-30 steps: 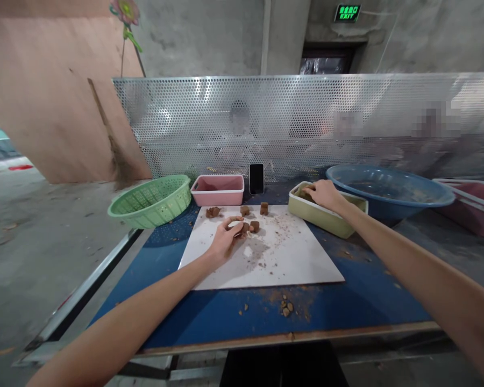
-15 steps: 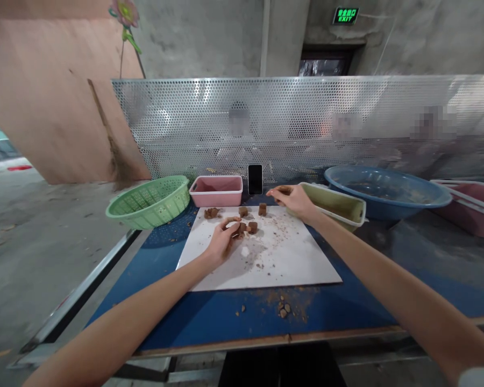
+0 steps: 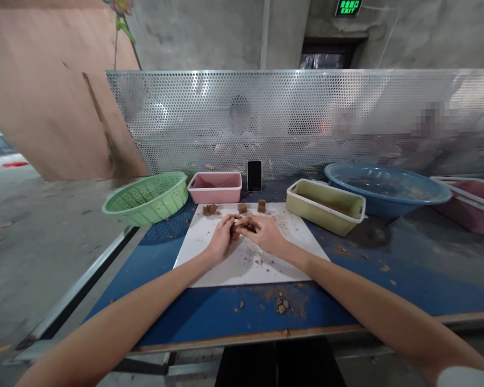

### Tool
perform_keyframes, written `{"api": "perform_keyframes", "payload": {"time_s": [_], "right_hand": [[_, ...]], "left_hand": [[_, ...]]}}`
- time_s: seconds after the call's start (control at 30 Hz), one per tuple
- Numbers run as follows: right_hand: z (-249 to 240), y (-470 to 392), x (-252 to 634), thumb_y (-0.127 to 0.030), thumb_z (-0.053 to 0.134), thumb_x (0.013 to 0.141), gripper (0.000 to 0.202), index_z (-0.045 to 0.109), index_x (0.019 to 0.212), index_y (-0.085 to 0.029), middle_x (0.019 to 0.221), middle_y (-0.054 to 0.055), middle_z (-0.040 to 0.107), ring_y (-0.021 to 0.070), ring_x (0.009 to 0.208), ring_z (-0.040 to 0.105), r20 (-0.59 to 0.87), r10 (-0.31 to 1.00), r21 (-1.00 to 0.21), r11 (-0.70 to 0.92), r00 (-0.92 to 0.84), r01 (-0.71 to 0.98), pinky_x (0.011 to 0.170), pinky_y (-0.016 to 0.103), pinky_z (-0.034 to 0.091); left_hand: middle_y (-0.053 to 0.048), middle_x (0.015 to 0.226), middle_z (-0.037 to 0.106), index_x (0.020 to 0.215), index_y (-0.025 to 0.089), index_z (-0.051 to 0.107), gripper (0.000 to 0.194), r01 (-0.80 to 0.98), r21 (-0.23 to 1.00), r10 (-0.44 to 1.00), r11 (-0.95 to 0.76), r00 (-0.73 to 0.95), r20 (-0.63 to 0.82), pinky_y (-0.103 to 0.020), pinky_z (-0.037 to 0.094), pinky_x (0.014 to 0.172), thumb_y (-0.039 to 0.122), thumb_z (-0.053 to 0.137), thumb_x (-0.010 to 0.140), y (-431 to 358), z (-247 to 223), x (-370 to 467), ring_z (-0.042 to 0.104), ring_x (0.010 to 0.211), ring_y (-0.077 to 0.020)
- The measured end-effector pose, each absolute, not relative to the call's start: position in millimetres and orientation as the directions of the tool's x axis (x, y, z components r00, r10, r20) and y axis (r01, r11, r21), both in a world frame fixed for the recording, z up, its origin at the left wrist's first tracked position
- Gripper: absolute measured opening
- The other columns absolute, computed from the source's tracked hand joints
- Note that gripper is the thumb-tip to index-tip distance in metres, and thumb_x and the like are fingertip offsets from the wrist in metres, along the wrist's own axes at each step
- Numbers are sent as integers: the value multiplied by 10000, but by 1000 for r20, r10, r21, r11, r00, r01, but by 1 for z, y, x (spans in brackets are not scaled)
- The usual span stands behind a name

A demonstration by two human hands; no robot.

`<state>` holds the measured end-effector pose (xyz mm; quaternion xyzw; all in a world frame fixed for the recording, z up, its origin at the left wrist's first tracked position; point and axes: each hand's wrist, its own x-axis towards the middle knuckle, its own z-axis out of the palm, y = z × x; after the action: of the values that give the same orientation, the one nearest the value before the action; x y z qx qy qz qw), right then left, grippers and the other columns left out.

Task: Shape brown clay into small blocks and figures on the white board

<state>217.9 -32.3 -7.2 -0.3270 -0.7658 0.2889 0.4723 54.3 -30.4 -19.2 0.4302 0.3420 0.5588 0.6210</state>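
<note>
Over the middle of a white board [image 3: 210, 271], my left hand [image 3: 221, 237] and my right hand [image 3: 268, 234] are close together. Both are closed around brown, clay-like lumps [image 3: 248, 226], which the fingers partly hide, so I cannot tell where one piece ends and another begins. Just beyond the hands stand two small brown blocks, one block [image 3: 262, 206] to the right and another block [image 3: 242, 208] to the left. A rougher, crumbly brown lump [image 3: 210, 209] lies near the board's far left corner. Brown crumbs are scattered over the board.
Along the back are a green basket [image 3: 145, 208], a pink bin [image 3: 214, 195], an upright phone [image 3: 254, 176], an olive bin [image 3: 320, 214] and a blue basin [image 3: 387, 194]. Behind them rises a perforated metal panel [image 3: 282, 107]. Small stones [image 3: 282, 305] lie near the table's front edge.
My right hand has come from beside the olive bin, down and left, to the brown lumps beside my left hand. My left hand stays at the lumps.
</note>
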Motion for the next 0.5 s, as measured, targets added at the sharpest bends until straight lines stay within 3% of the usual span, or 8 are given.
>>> {"api": "perform_keyframes", "payload": {"time_s": [0.13, 0.27, 0.5], "right_hand": [[-12, -33, 218, -362, 725, 904, 324, 694, 1195, -221, 879, 28, 760, 189, 783, 682, 517, 785, -747, 609, -342, 268, 768, 328, 523], [-16, -32, 219, -406, 760, 886, 228, 688, 1023, -238, 905, 35, 761, 207, 800, 688, 482, 802, -764, 582, -354, 279, 765, 346, 510], [-14, -32, 218, -412, 794, 842, 280, 618, 968, -235, 842, 8, 713, 199, 785, 670, 465, 833, -848, 516, -300, 119, 758, 340, 521]], "left_hand": [[68, 577, 455, 904, 209, 632, 282, -347, 938, 989, -23, 130, 72, -191, 314, 493, 468, 730, 850, -34, -18, 55, 381, 497, -84], [18, 679, 561, 961, 191, 669, 373, -266, 963, 979, -42, 179, 93, -194, 312, 490, 558, 649, 898, -36, -18, 55, 419, 531, -88], [65, 646, 443, 879, 207, 582, 382, -344, 938, 953, -34, 271, 134, -190, 288, 487, 542, 764, 855, -37, -17, 57, 360, 514, -75]]}}
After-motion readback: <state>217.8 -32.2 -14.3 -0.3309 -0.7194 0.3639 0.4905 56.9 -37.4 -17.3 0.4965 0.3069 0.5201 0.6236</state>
